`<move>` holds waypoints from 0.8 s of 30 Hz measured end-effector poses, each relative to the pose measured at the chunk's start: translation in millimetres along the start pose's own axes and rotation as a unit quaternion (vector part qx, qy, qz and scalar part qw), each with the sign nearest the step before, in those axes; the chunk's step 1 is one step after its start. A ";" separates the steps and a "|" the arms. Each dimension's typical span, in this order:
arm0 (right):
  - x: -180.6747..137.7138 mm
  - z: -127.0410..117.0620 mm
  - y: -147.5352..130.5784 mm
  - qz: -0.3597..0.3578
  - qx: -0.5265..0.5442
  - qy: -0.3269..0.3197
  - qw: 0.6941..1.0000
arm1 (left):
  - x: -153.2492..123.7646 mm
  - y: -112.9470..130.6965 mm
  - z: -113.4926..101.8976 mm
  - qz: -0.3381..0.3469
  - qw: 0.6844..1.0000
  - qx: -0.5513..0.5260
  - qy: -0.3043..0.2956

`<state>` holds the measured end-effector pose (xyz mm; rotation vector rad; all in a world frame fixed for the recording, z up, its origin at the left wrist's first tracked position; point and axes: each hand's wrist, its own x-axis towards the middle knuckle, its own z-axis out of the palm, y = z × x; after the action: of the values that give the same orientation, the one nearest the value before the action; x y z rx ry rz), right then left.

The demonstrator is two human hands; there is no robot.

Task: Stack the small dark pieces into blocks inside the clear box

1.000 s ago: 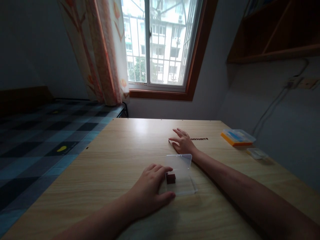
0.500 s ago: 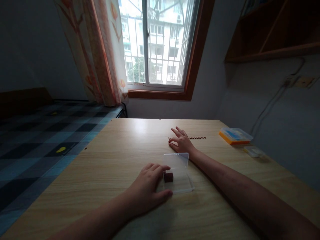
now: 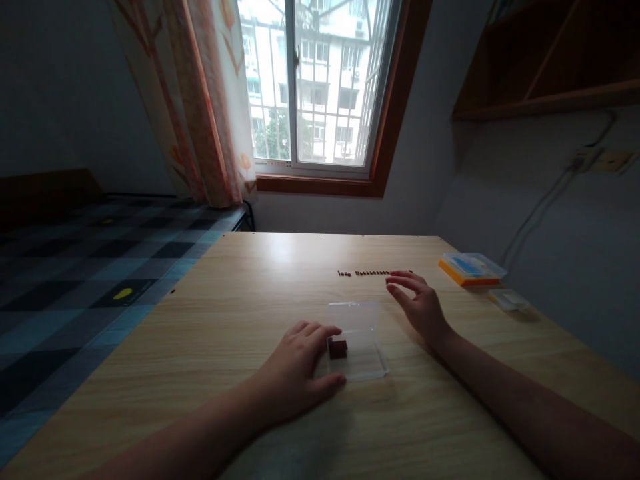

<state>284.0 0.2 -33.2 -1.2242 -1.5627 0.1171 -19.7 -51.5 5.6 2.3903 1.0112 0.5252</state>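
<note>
A small clear plastic box (image 3: 363, 363) lies open on the wooden desk (image 3: 240, 313), its lid (image 3: 353, 315) tilted up at the back. A dark red-brown block (image 3: 338, 349) sits inside at the left. My left hand (image 3: 299, 378) rests flat on the desk with fingers and thumb against the box's left side. My right hand (image 3: 423, 307) hovers to the right of the lid, fingers curved and apart, holding nothing. Beyond it runs a row of several tiny dark pieces (image 3: 373, 273), its right end near my fingertips.
An orange and blue lidded box (image 3: 470, 267) and a small clear box (image 3: 509, 300) lie near the desk's right edge by the wall. A bed with a checked cover (image 3: 100, 267) stands left of the desk. A window and curtain are behind.
My right hand has moved from the left end of the row of pieces to its right end and drawn back toward me. The left hand and the box stay put.
</note>
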 end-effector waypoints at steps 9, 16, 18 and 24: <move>4.4 -46.6 -58.5 -0.155 0.022 0.004 0.988 | 0.0 -1.5 1.7 0.001 1.000 -0.003 -0.003; -22.3 -26.1 -88.0 -0.237 0.011 -0.318 0.918 | 2.0 1.8 0.1 0.003 1.000 0.001 -0.001; -25.6 -18.3 -82.7 -0.218 -0.030 -0.364 0.905 | 2.0 2.1 -0.2 0.004 1.000 0.002 -0.002; -27.2 -5.0 -76.1 -0.172 -0.120 -0.409 0.888 | 1.9 0.7 0.3 0.005 1.000 0.006 0.002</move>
<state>236.7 -57.4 -1.5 -1.1155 -2.5771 0.2340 -17.9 -50.6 6.0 2.4071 1.0082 0.5282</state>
